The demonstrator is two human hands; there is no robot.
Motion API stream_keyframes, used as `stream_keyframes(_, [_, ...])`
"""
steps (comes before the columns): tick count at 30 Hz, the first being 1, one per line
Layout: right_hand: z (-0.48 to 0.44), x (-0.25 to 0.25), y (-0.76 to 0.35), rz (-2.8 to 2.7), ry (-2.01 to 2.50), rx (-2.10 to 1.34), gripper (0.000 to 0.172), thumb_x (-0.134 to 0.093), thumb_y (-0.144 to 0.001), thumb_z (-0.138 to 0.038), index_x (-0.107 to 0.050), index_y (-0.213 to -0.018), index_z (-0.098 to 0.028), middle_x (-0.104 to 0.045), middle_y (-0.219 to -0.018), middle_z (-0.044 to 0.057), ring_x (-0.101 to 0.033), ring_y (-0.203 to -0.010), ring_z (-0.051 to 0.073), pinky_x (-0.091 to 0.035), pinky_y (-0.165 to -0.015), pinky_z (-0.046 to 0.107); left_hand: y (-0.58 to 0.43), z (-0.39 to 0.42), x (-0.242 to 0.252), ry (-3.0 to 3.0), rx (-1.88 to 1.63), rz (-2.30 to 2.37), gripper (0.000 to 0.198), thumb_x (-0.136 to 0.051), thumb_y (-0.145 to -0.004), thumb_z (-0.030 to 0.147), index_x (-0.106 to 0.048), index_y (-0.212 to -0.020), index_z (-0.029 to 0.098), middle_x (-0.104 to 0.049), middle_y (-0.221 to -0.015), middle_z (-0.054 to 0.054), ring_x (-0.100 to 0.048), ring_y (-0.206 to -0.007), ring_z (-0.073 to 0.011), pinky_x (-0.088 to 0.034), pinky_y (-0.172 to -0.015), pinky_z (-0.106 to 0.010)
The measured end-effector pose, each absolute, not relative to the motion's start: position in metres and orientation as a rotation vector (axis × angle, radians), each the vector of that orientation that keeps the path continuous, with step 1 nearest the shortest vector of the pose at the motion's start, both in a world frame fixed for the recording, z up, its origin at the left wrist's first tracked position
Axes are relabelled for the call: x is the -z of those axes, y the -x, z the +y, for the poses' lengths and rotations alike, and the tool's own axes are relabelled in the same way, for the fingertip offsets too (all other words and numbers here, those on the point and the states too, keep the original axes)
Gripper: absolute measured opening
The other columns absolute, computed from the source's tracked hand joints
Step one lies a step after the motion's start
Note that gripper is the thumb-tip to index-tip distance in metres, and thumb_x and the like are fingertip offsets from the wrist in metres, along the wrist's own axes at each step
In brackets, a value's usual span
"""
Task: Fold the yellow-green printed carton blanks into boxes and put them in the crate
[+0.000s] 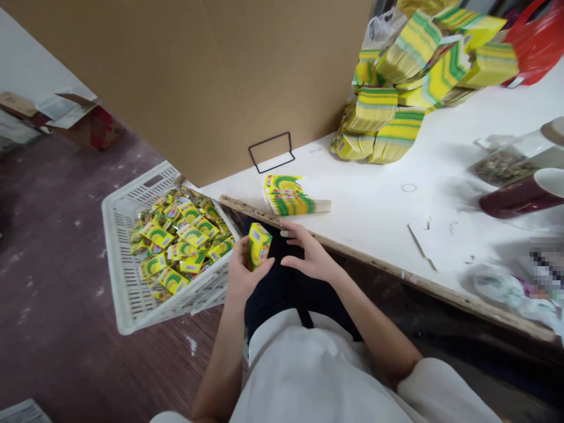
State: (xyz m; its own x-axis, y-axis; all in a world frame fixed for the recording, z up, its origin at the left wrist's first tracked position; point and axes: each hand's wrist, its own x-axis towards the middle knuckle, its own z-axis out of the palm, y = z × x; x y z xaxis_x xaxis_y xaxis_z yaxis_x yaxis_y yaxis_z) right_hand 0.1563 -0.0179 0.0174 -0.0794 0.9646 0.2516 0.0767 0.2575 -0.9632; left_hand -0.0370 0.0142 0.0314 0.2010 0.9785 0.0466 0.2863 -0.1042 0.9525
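Carton [259,245], small, boxy, yellow and green, gripped by the left hand [241,275]; right hand [311,255] spread

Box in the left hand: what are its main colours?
The box is mostly yellow with green, best seen in the head view.

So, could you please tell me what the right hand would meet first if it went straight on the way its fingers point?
The right hand would probably meet the yellow box in the left hand, though depth is unclear.
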Motion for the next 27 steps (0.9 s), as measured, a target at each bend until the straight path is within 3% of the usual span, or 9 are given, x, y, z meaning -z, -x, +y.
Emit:
stream_keyframes(3, [-0.005, -0.031, -0.159, -1.525, 0.985, -0.980, 0.072, -0.068, -0.090, -0.052, -0.042, -0.153, -0.029, -0.047, -0.155, 0.014, -0.051, -0.138, 0.030, -0.051, -0.107, 0.047, 0.039, 0.016, -0.035, -1.649, -0.962, 1.231, 0.063, -0.081, -0.073, 0.037, -0.053, -0.125, 0.018, -0.068, -0.121, -0.010, -0.068, -0.108, -0.0244, -0.056, -0.093, -0.037])
stream_keyframes(8, [-0.002, -0.037, -0.157, -1.722, 0.972, -0.980, 0.036, -0.056, -0.099, -0.039, -0.063, -0.131, -0.024, -0.053, -0.149, 0.015, -0.050, -0.141, 0.027, -0.039, -0.119, 0.049, 0.039, 0.014, -0.040, -1.925, -0.736, 1.155, 0.058, -0.080, -0.074, 0.034, -0.058, -0.125, 0.019, -0.072, -0.115, -0.008, -0.070, -0.101, -0.0241, -0.057, -0.091, -0.039])
stream_keyframes(12, [-0.011, -0.024, -0.152, -1.685, 1.052, -0.953, 0.034, -0.059, -0.098, -0.035, -0.063, -0.129, -0.022, -0.056, -0.145, 0.017, -0.052, -0.140, 0.027, -0.042, -0.117, 0.048, 0.039, 0.013, -0.035, -1.995, -0.695, 1.201, 0.055, -0.078, -0.074, 0.034, -0.060, -0.124, 0.018, -0.072, -0.121, -0.011, -0.070, -0.108, -0.0274, -0.055, -0.098, -0.043])
stream_keyframes(17, [-0.013, -0.018, -0.151, -1.627, 1.045, -0.876, 0.042, -0.063, -0.095, -0.043, -0.057, -0.131, -0.022, -0.057, -0.141, 0.018, -0.051, -0.138, 0.029, -0.042, -0.116, 0.051, 0.034, 0.011, -0.035, -1.973, -0.689, 1.202, 0.055, -0.076, -0.073, 0.032, -0.060, -0.125, 0.019, -0.072, -0.123, -0.011, -0.070, -0.109, -0.0288, -0.055, -0.098, -0.044])
stream_keyframes(20, [-0.015, -0.017, -0.149, -1.663, 1.055, -0.861, 0.027, -0.066, -0.093, -0.041, -0.062, -0.111, -0.021, -0.060, -0.127, 0.016, -0.055, -0.131, 0.029, -0.047, -0.110, 0.050, 0.032, 0.008, -0.036, -1.931, -0.666, 1.171, 0.057, -0.076, -0.073, 0.031, -0.059, -0.126, 0.020, -0.072, -0.123, -0.010, -0.070, -0.107, -0.0278, -0.055, -0.097, -0.044])
stream_keyframes(22, [-0.019, -0.016, -0.146, -1.667, 1.081, -0.858, 0.022, -0.063, -0.095, -0.038, -0.061, -0.108, -0.020, -0.059, -0.123, 0.016, -0.054, -0.130, 0.029, -0.047, -0.109, 0.050, 0.033, 0.007, -0.034, -1.902, -0.632, 1.150, 0.057, -0.077, -0.071, 0.030, -0.060, -0.124, 0.020, -0.073, -0.120, -0.010, -0.071, -0.104, -0.0272, -0.056, -0.095, -0.043])
stream_keyframes(25, [-0.019, -0.016, -0.145, -1.618, 1.036, -0.936, 0.052, -0.070, -0.089, -0.043, -0.051, -0.132, -0.020, -0.055, -0.134, 0.017, -0.056, -0.128, 0.029, -0.049, -0.108, 0.049, 0.041, 0.012, -0.025, -1.787, -0.712, 1.159, 0.056, -0.079, -0.071, 0.033, -0.060, -0.122, 0.019, -0.072, -0.116, -0.009, -0.070, -0.102, -0.0263, -0.057, -0.093, -0.041])
stream_keyframes(27, [-0.009, -0.018, -0.151, -1.541, 1.070, -0.931, 0.072, -0.076, -0.084, -0.048, -0.044, -0.143, -0.022, -0.053, -0.140, 0.016, -0.060, -0.121, 0.027, -0.053, -0.104, 0.047, 0.052, 0.023, -0.017, -1.605, -1.069, 1.293, 0.059, -0.075, -0.078, 0.042, -0.054, -0.130, 0.021, -0.068, -0.122, -0.010, -0.068, -0.110, -0.0248, -0.055, -0.097, -0.039])
